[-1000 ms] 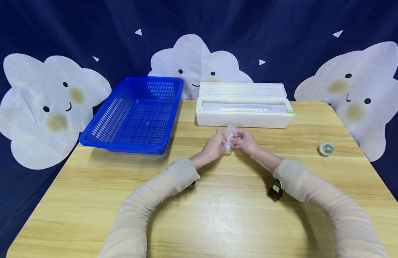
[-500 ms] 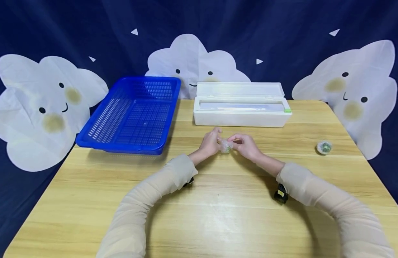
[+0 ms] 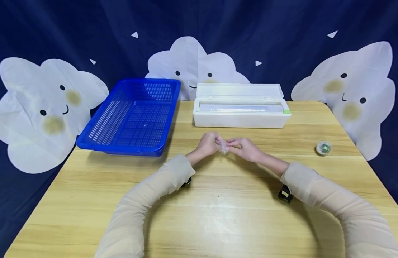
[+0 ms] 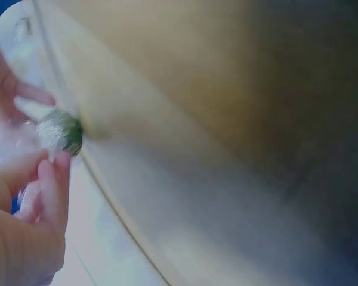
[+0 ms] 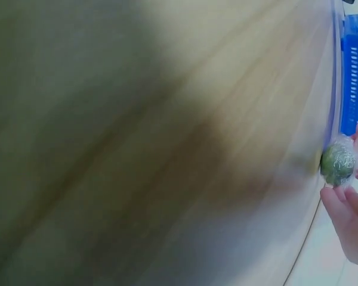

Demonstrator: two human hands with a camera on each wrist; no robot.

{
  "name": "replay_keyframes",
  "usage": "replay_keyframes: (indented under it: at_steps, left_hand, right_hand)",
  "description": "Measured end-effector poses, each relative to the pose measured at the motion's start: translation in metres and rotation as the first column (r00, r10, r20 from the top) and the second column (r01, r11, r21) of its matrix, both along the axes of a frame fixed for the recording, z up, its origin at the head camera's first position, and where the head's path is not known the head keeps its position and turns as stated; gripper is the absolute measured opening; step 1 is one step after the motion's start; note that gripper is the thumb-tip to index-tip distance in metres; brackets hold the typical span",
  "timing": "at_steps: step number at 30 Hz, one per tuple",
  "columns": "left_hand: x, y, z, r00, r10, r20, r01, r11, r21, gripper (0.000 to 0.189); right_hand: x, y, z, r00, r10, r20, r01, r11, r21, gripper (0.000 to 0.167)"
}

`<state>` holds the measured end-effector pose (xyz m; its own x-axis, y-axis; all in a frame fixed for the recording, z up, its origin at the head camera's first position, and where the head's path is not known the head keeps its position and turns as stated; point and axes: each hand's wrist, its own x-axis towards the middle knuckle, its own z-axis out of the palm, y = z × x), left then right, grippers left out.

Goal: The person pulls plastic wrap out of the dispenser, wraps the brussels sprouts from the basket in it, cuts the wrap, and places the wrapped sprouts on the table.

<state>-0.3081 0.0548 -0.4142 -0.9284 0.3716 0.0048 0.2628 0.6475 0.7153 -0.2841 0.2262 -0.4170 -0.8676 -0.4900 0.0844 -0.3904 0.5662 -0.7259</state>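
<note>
A small round green thing (image 5: 338, 163), which looks like a lime, is wrapped in clear cling film (image 3: 223, 147) and held up between both hands over the table's middle. My left hand (image 3: 208, 144) pinches the film and the wrapped ball from the left. From the right, the thumb and fingers of my right hand (image 3: 249, 149) pinch the wrap. In the left wrist view the green ball (image 4: 71, 134) pokes out at the fingertips, its film bunched behind it. A second wrapped green ball (image 3: 323, 148) sits on the table at the right.
A white cling film box (image 3: 239, 120) stands behind the hands with its lid raised, a roll of film (image 3: 241, 107) inside and a green slider (image 3: 286, 111) at its right end. Left of it is a blue perforated basket (image 3: 121, 149). A dark cloud-patterned curtain hangs behind the wooden table (image 3: 218, 222).
Both hands have drawn slightly nearer and to the left with the wrapped ball. The film, upright and long before, is now gathered shorter between the fingers, and the ball has turned.
</note>
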Motion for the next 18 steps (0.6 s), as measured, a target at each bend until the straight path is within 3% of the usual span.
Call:
replay_keyframes:
  at_steps: [3,5,8,10,12,14,18]
  left_hand:
    - [-0.0009,-0.0037,0.001,0.985,-0.018,0.174,-0.003,0.992,0.124,0.024]
    - [-0.0014,-0.0056,0.0012,0.957,-0.025,0.29,-0.04,0.976,0.216,0.028]
    - [-0.002,-0.0075,0.0014,0.918,-0.033,0.394,-0.091,0.952,0.292,0.026]
    - [-0.0024,-0.008,0.0017,0.914,-0.046,0.403,-0.086,0.949,0.304,0.026]
    - [-0.0023,-0.0081,0.0025,0.92,-0.058,0.387,-0.067,0.951,0.302,0.026]
    - [-0.0019,-0.0077,0.0036,0.936,-0.066,0.346,-0.037,0.959,0.282,0.026]
    - [-0.0002,-0.0059,0.0062,0.968,-0.094,0.232,0.056,0.985,0.163,0.019]
  right_hand:
    - [0.0004,0.0011,-0.0008,1.0,-0.011,0.007,0.011,1.0,-0.013,0.023]
    - [0.0008,0.0013,-0.0013,1.0,-0.018,0.021,0.019,1.0,-0.023,0.021]
    - [0.001,0.0011,-0.0026,0.999,-0.025,0.023,0.026,0.999,-0.02,0.021]
    - [0.001,0.0008,-0.0033,1.0,-0.021,0.005,0.021,1.0,-0.012,0.021]
    - [0.0007,0.0001,-0.0037,1.0,-0.008,-0.028,0.008,1.0,0.002,0.019]
    - [0.0003,-0.0005,-0.0036,0.999,0.003,-0.052,-0.003,1.0,0.005,0.017]
    - [-0.0014,-0.0011,-0.0032,0.998,0.004,-0.061,-0.004,1.0,-0.012,0.015]
